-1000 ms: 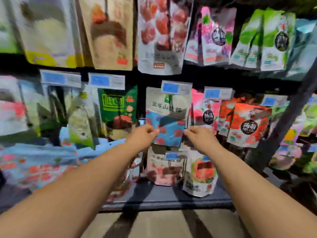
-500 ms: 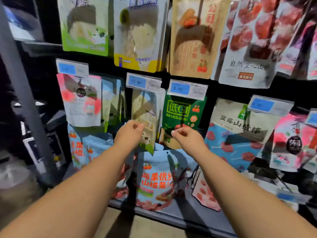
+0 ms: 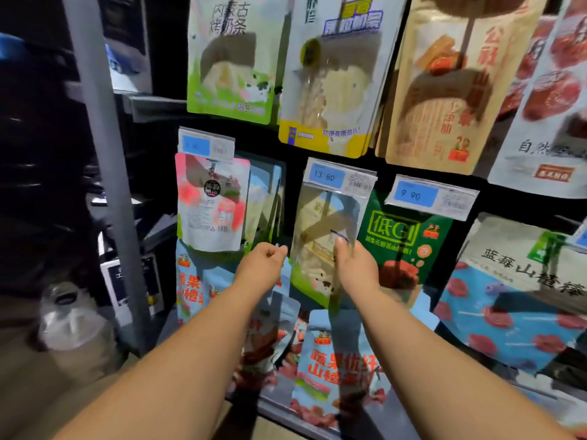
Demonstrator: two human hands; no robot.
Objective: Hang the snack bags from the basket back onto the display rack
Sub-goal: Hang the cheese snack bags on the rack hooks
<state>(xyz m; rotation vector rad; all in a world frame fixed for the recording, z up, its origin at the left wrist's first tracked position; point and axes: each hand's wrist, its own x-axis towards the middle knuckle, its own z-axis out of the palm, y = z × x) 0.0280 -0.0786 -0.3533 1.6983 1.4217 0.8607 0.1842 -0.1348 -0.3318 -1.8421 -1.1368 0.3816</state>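
- Head view: the pale snack bag (image 3: 319,249) sits just above the frame's middle, directly under the 13.80 price tag (image 3: 338,178) on the display rack (image 3: 270,142); the basket is not in sight
- Right hand (image 3: 357,269) grips the bag's right edge, fingers curled onto its front at 3 o'clock of the bag
- Left hand (image 3: 262,269) is at 9 o'clock of the bag, fingers curled close to its left edge; whether it pinches that edge or holds nothing I cannot tell
- The step looks like seating this bag on its peg; peg and hang hole are hidden behind the price tag, so whether it is fully on cannot be told
- To do it well, keep the top edge level between both hands, slide the bag straight back along the peg, and let go only once it hangs plumb, face outward
- The green bag (image 3: 403,246) touches or overlaps the pale one at 3 o'clock, so the right hand has little room there and a sideways pull could drag it
- At 9 o'clock a narrow dark gap parts the pale bag from those behind the pink and white bag (image 3: 211,201), giving the left hand a way out
- At 6 o'clock blue bags (image 3: 333,360) lie on the shelf under the wrists, so the hands should draw back toward the body rather than drop
- The grey upright post (image 3: 101,160) stands far off at 9 o'clock, well apart from both arms
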